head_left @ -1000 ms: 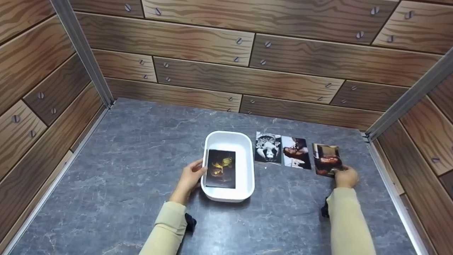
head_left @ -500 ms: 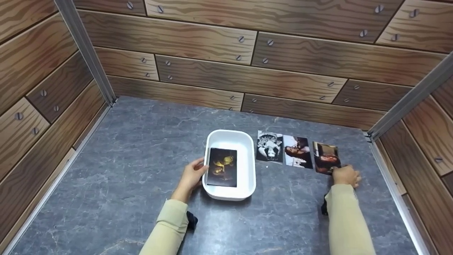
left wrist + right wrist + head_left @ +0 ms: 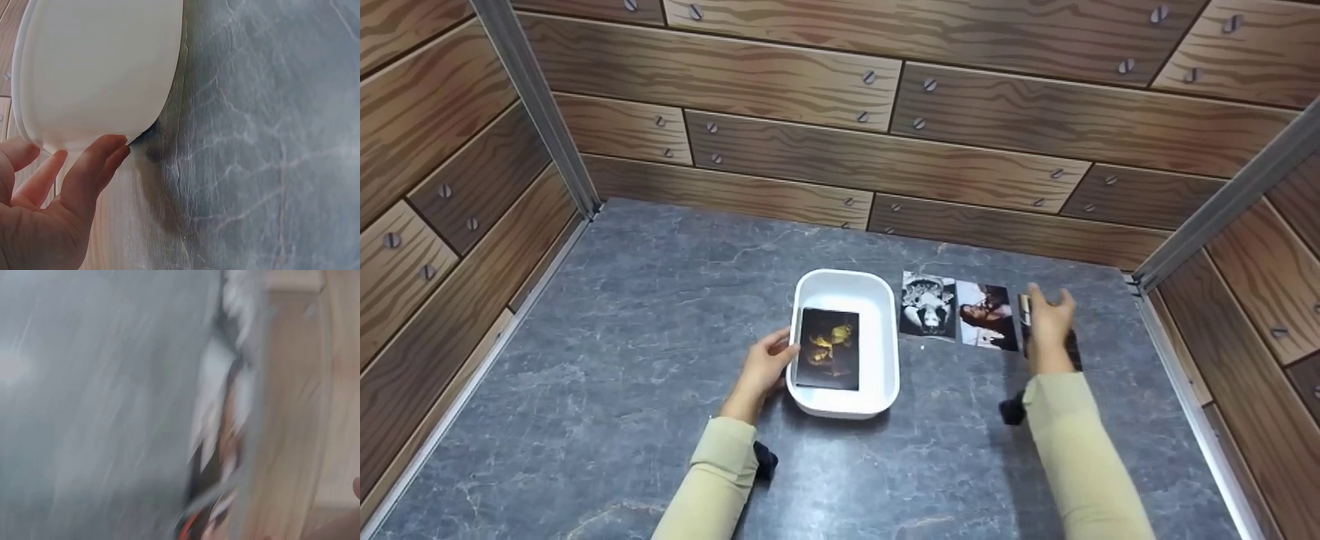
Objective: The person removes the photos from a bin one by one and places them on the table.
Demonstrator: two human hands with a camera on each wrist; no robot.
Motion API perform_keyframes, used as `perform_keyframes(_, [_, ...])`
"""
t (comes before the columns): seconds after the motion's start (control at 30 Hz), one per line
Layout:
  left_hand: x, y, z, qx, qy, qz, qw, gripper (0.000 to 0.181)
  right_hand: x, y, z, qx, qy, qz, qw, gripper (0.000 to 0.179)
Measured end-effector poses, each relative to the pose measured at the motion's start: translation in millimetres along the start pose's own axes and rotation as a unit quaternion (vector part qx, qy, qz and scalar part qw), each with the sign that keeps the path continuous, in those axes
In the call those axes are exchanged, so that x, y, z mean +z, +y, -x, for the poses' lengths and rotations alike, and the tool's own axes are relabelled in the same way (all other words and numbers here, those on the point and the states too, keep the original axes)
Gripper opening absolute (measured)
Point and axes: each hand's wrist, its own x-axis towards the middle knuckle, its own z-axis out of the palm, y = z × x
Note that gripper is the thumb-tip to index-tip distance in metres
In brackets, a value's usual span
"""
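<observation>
A white tray (image 3: 879,330) stands mid-table with a dark photo (image 3: 828,349) lying in it. My left hand (image 3: 766,363) touches the tray's left wall with straight fingers; the left wrist view shows the fingers (image 3: 93,169) against the tray (image 3: 95,67). To the right of the tray lie a black-and-white photo (image 3: 928,306), then a portrait photo (image 3: 988,316). My right hand (image 3: 1046,324) is over a third photo (image 3: 1073,354) with fingers spread, covering most of it. The right wrist view is motion-blurred.
The grey marble tabletop (image 3: 645,315) is walled by wood-look panels (image 3: 885,165) at the back and on both sides, with metal corner posts (image 3: 536,112).
My right hand left the third photo's near right corner and moved up and left over it, fingers now spread. The left hand stays at the tray.
</observation>
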Motion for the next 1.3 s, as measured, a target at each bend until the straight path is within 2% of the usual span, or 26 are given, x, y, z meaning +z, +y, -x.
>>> perform_keyframes(0.07, [-0.4,1.6,-0.2,0.0,-0.002,0.002,1.0,0.045,16,-7,14.7,-0.008,-0.031,-0.043,0.9986,0.076])
perform_keyframes(0.27, [-1.2,2.4,-1.1,-0.007,-0.001,0.001,1.0,0.045,60,-16,67.1,-0.023,-0.128,-0.047,0.9904,0.075])
perform_keyframes(0.37, [-1.3,1.0,-2.0,-0.008,0.001,0.005,1.0,0.046,82,-14,95.2,-0.045,-0.165,-0.055,0.9837,0.071])
perform_keyframes(0.53, [-1.4,2.2,-1.8,-0.008,0.002,0.006,0.9999,0.045,113,1,137.7,-0.071,-0.221,-0.064,0.9704,0.068])
perform_keyframes(0.7, [-0.3,2.5,-1.5,-0.006,0.001,0.0,1.0,0.045,134,24,166.2,-0.05,-0.265,-0.034,0.9624,0.069])
perform_keyframes(0.83, [0.0,0.3,-0.8,-0.002,-0.001,0.01,0.9999,0.045,145,48,178.4,-0.016,-0.271,-0.012,0.9623,0.073])
perform_keyframes(0.9, [-0.1,-0.2,-0.1,0.001,0.0,0.012,0.9999,0.045,151,65,175.4,-0.009,-0.264,0.006,0.9644,0.076])
perform_keyframes(0.93, [-0.2,-0.7,0.2,0.0,0.0,0.013,0.9999,0.045,156,80,167.6,-0.018,-0.259,0.011,0.9655,0.079])
perform_keyframes(1.03, [-0.5,-1.9,1.2,-0.003,0.003,0.014,0.9999,0.045,161,95,164.0,-0.014,-0.248,0.045,0.9675,0.086])
perform_keyframes(1.13, [-0.8,-1.9,1.8,-0.007,0.005,0.013,0.9999,0.045,163,91,171.5,0.004,-0.242,0.078,0.9673,0.086])
perform_keyframes(1.17, [-0.7,-1.4,1.8,-0.005,0.005,0.01,0.9999,0.045,161,79,180.6,0.021,-0.242,0.094,0.9654,0.085])
perform_keyframes(1.3, [0.0,2.0,0.2,-0.001,0.003,-0.003,1.0,0.045,161,63,188.2,0.031,-0.245,0.141,0.9587,0.083])
